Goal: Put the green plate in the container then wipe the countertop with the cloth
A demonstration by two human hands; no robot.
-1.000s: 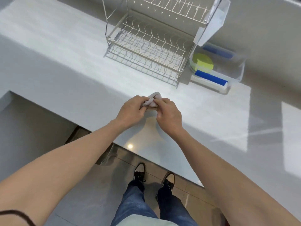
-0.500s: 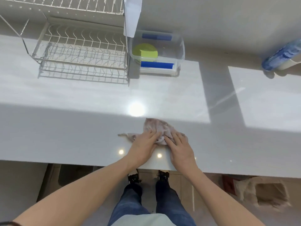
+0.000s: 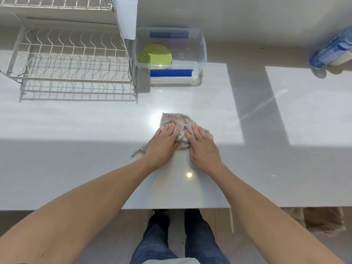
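The green plate [image 3: 155, 56] lies inside the clear plastic container [image 3: 202, 54] with blue handles, at the back of the white countertop [image 3: 76, 130]. A crumpled pinkish cloth [image 3: 177, 121] lies flat on the countertop's middle. My left hand [image 3: 162, 143] and my right hand [image 3: 202, 145] press side by side on the cloth's near part, fingers spread forward over it. The cloth's far edge and a left corner stick out from under my hands.
A white wire dish rack [image 3: 70, 58] stands at the back left, right beside the container. A blue and white bottle [image 3: 333, 50] lies at the back right. The counter's front edge runs above my legs and shoes [image 3: 171, 235].
The cloth went from bunched between both hands at the edge to spread flat on the counter. Both hands have pushed it farther from the front edge.
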